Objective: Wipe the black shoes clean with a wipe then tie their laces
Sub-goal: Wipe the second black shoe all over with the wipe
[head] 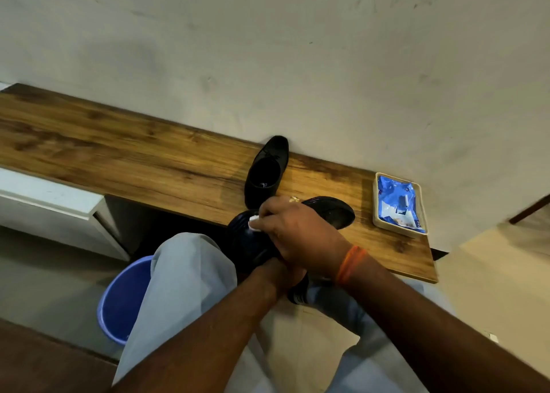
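Note:
One black shoe (265,172) stands upright on the wooden bench (119,148), its toe against the wall. The other black shoe (337,211) is held over my lap at the bench's front edge, turned sole up. My right hand (297,232), with an orange thread at the wrist, pinches a small white wipe (254,223) and presses it on that sole. My left hand (293,273) is mostly hidden beneath the right one and grips the shoe from below near its heel end.
A beige tray (377,214) holding a blue wipe pack (395,200) sits at the bench's right end. A blue bucket (125,297) stands on the floor by my left knee. A white cabinet (44,196) is under the bench on the left.

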